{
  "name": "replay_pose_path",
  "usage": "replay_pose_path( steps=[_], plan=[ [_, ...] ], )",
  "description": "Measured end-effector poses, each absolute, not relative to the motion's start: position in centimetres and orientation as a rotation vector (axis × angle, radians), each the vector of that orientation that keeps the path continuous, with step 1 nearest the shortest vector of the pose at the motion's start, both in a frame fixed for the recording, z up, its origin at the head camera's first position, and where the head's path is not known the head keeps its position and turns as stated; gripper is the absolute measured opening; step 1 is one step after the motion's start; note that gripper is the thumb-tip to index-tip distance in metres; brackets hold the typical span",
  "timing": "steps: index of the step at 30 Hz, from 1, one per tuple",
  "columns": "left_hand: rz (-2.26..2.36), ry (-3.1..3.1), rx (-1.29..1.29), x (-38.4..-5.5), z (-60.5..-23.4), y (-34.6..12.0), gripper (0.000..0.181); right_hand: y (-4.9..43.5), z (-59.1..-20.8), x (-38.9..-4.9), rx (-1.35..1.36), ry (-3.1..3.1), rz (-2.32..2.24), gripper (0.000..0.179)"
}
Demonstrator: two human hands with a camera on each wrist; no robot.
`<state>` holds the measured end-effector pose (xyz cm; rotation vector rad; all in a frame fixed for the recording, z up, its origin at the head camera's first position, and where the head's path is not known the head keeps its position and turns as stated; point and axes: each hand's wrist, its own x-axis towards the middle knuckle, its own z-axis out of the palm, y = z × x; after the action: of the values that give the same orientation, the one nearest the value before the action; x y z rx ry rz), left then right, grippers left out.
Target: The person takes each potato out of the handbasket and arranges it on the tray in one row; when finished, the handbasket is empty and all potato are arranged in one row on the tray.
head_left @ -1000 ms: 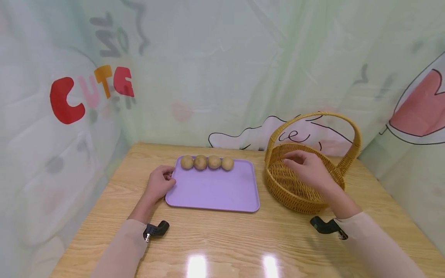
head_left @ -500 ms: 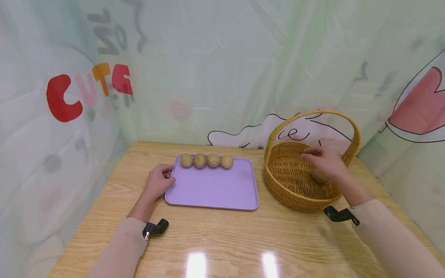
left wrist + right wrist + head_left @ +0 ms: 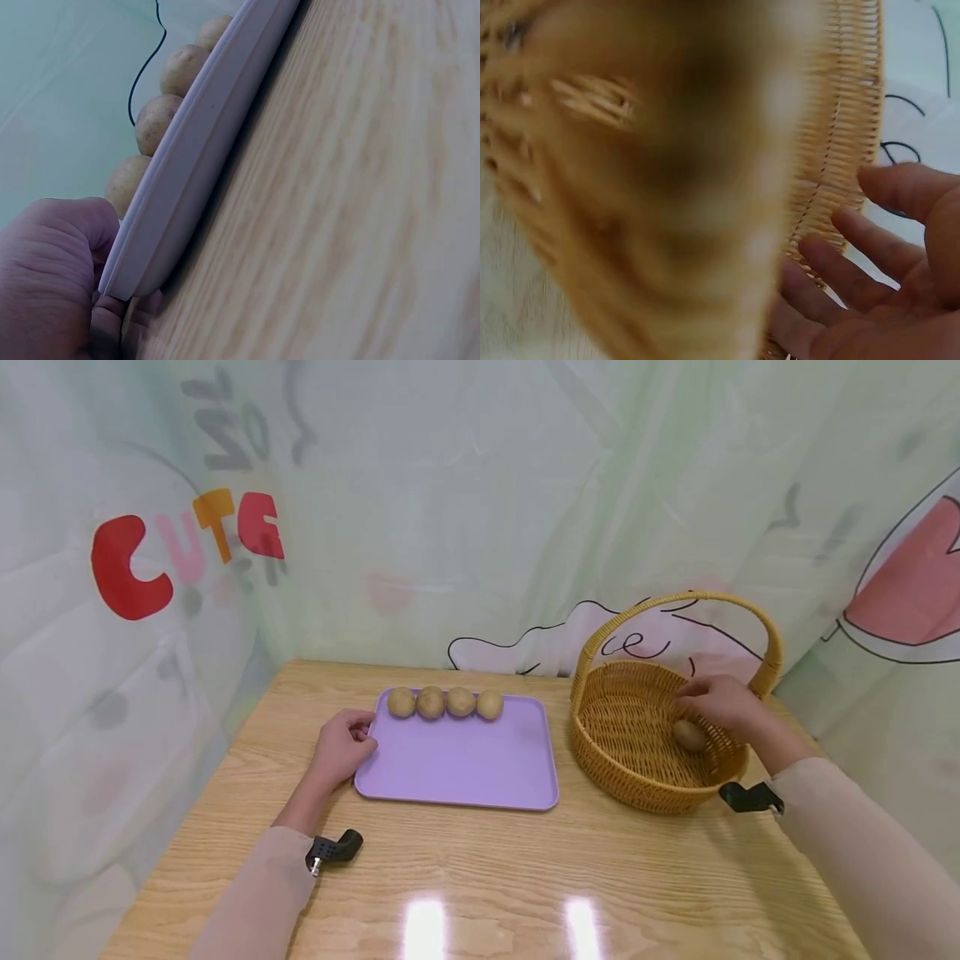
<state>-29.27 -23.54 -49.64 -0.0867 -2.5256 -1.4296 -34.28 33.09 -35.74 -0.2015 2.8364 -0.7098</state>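
A purple tray (image 3: 457,764) lies on the table, with a row of several potatoes (image 3: 431,702) along its far edge. My left hand (image 3: 341,747) holds the tray's left rim; in the left wrist view the thumb is on top and fingers curl beneath the tray corner (image 3: 161,232). Inside the wicker basket (image 3: 611,768) on the right, one potato (image 3: 690,736) rests on the bottom, toward the right side. My right hand (image 3: 723,703) hovers just above and behind that potato. Its fingers (image 3: 847,274) are loosely spread with nothing between them in the right wrist view.
The basket's tall handle (image 3: 693,597) arches over its opening, and its blurred weave fills much of the right wrist view. Wooden tabletop (image 3: 465,868) extends in front of tray and basket. A printed curtain (image 3: 420,527) hangs right behind the table.
My right hand has moved right across the basket, and the potato in it has come into sight. My left hand stays at the tray's rim. The head view has shifted slightly.
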Motion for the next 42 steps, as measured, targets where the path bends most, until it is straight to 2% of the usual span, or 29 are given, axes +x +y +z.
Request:
replay_pose_path(
  steps=[11, 17, 26, 33, 42],
  plan=[
    [-1.427, -2.512, -0.087, -29.3, -49.5, -23.7, 0.04, 33.0, -36.5, -35.5, -0.259, 2.685, -0.417, 0.055],
    [-1.424, -2.509, -0.103, -29.5, -49.6, -23.7, 0.04, 33.0, -37.3, -35.3, -0.296, 2.754, -0.332, 0.042],
    [-1.419, -2.505, -0.12, -29.4, -49.7, -23.6, 0.04, 33.1, -38.3, -34.7, -0.286, 2.78, -0.435, 0.056],
    [-1.415, -2.497, -0.126, -29.3, -49.7, -23.7, 0.041, 32.6, -38.8, -33.7, -0.296, 2.757, -0.584, 0.05],
    [-1.419, -2.523, -0.102, -29.4, -49.8, -23.6, 0.041, 32.3, -39.2, -32.6, -0.323, 2.819, -0.556, 0.046]
  ],
)
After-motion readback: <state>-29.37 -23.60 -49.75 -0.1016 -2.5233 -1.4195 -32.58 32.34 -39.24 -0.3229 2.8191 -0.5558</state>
